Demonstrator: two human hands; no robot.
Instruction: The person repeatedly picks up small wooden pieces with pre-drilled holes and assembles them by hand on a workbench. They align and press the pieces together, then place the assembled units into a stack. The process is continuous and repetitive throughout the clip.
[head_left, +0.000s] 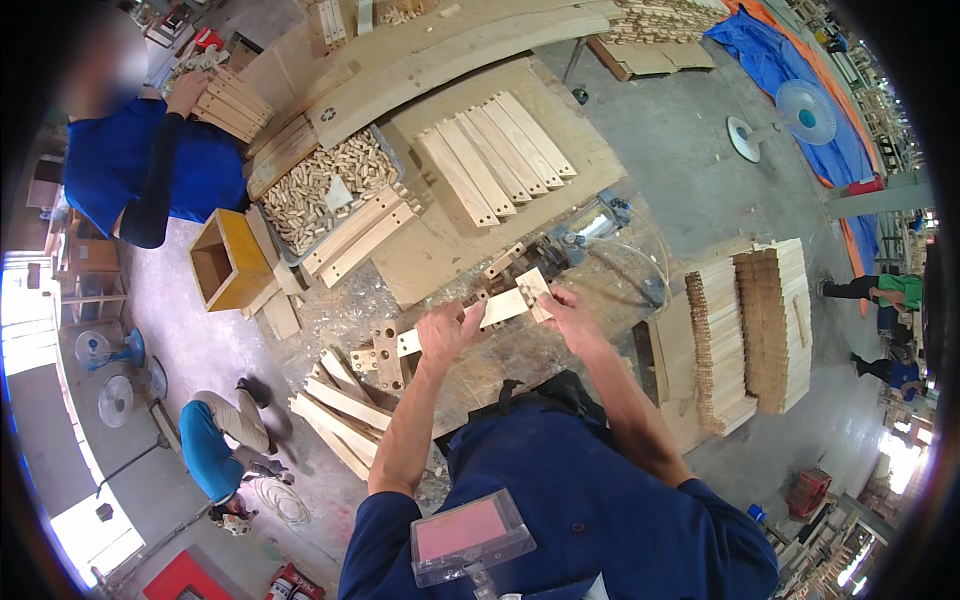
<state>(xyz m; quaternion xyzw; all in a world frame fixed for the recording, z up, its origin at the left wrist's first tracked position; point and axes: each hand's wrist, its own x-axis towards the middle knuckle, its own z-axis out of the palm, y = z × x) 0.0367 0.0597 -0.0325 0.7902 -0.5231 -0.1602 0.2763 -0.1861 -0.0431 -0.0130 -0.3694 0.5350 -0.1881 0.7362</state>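
Note:
A pale wooden slat [502, 309] lies slantwise before me, over a wooden jig on the bench. My left hand [447, 332] is closed round it near its left end. At the slat's right end sits a short pale wooden piece with holes [536, 290], set crosswise. My right hand [571, 320] is closed on the near edge of this piece; whether the two pieces are joined cannot be made out. Beside the slat's left end stands a drilled wooden block [387, 356]. A metal clamping device [590, 228] with a hose lies beyond my right hand.
Several drilled slats [497, 160] lie on cardboard ahead. A tray of dowels [335, 185] and a yellow box [232, 262] are at the left. Loose slats [340, 410] lie near my left forearm, stacked slats [725, 345] at the right. A co-worker [150, 160] handles slats at far left.

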